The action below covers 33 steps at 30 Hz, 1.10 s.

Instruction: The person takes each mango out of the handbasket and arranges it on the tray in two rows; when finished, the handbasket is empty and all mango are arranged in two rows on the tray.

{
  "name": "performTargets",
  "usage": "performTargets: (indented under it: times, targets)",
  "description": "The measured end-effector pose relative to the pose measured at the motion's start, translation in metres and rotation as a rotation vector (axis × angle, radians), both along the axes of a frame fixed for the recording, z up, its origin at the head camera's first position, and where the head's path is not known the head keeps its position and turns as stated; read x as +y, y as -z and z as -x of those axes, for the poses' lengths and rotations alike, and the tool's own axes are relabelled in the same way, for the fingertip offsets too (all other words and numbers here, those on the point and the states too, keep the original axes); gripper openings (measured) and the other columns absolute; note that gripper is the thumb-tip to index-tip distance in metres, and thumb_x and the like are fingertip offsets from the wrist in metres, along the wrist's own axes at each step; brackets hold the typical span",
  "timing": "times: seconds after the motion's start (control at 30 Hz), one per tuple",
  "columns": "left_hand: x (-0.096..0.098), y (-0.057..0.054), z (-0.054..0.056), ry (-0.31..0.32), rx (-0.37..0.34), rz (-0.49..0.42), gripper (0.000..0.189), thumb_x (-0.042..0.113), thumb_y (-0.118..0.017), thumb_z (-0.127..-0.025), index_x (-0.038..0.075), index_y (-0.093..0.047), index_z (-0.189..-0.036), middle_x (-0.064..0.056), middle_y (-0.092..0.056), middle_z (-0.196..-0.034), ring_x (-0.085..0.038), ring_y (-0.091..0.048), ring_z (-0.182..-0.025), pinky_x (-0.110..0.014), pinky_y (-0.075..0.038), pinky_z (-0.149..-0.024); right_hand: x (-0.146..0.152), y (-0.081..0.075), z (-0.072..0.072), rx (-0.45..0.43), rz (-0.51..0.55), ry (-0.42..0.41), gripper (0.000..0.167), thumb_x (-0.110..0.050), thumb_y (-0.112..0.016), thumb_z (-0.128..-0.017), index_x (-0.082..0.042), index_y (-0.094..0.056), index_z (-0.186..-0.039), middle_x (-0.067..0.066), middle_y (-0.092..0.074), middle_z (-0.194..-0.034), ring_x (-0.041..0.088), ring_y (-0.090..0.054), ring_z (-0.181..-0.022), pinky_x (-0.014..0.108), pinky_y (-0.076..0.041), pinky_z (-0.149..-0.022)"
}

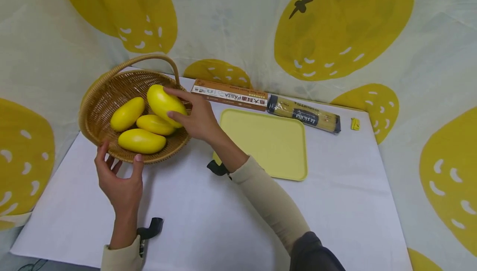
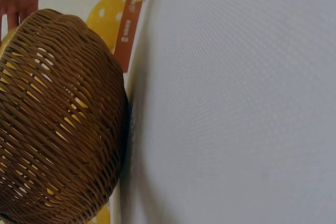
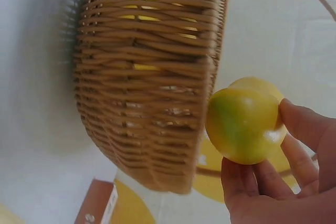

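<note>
A brown wicker basket [image 1: 97, 97] with an arched handle stands at the left of the table, with several yellow mangoes [image 1: 127, 113] lying inside. My right hand [image 1: 201, 118] holds another mango [image 1: 164, 102] between thumb and fingers, at the basket's right side above the other fruit. The right wrist view shows this mango [image 3: 244, 124] beside the rim, with a greenish patch on its skin. My left hand [image 1: 121, 184] grips the basket's near rim, thumb and fingers spread along it. That hand is out of sight in the left wrist view, where the woven wall [image 2: 63, 119] fills the left side.
A pale yellow tray [image 1: 268, 147] lies on the white-covered table [image 1: 208, 229], right of the basket. Behind it are a pasta box [image 1: 229, 95] and a spaghetti packet [image 1: 305, 114]. A small yellow packet [image 1: 355, 123] lies at the far right. A fruit-patterned curtain [image 1: 231, 18] hangs behind.
</note>
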State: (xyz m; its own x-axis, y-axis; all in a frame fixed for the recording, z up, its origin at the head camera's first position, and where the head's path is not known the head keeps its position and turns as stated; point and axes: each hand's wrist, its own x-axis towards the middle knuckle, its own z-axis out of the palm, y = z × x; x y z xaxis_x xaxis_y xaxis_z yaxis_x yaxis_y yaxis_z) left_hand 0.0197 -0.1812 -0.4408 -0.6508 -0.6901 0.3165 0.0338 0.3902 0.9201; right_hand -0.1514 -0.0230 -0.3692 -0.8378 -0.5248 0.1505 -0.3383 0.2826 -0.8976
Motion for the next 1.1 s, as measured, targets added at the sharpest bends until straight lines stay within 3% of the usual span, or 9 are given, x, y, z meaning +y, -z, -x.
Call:
performTargets:
  times: [0.53, 0.8, 1.1]
  targets:
    - [0.000, -0.001, 0.000, 0.003, 0.001, 0.009, 0.072, 0.014, -0.076, -0.091, 0.016, -0.047, -0.157, -0.011, -0.048, -0.162, -0.039, -0.054, -0.137, -0.018, -0.045, -0.108, 0.055, -0.015, 0.006, -0.032, 0.063, -0.035, 0.055, -0.015, -0.077, -0.098, -0.023, -0.063, -0.150, -0.005, -0.063, -0.153, 0.013, -0.060, -0.135, 0.032, -0.052, -0.111]
    - [-0.001, -0.001, 0.000, 0.008, 0.000, 0.014, 0.072, 0.015, -0.075, -0.091, 0.015, -0.046, -0.157, -0.011, -0.048, -0.162, -0.038, -0.054, -0.138, -0.017, -0.045, -0.108, 0.083, -0.010, 0.019, -0.038, 0.096, -0.107, 0.055, -0.011, -0.076, -0.098, -0.017, -0.062, -0.151, 0.001, -0.062, -0.154, 0.018, -0.061, -0.134, 0.043, -0.052, -0.111]
    - [-0.001, -0.002, 0.000, 0.009, -0.005, 0.013, 0.072, 0.014, -0.075, -0.091, 0.016, -0.047, -0.157, -0.012, -0.047, -0.162, -0.039, -0.054, -0.138, -0.017, -0.045, -0.108, 0.114, -0.004, 0.032, -0.067, 0.084, -0.162, 0.054, -0.008, -0.076, -0.097, -0.014, -0.063, -0.150, 0.005, -0.064, -0.151, 0.022, -0.063, -0.132, 0.042, -0.052, -0.113]
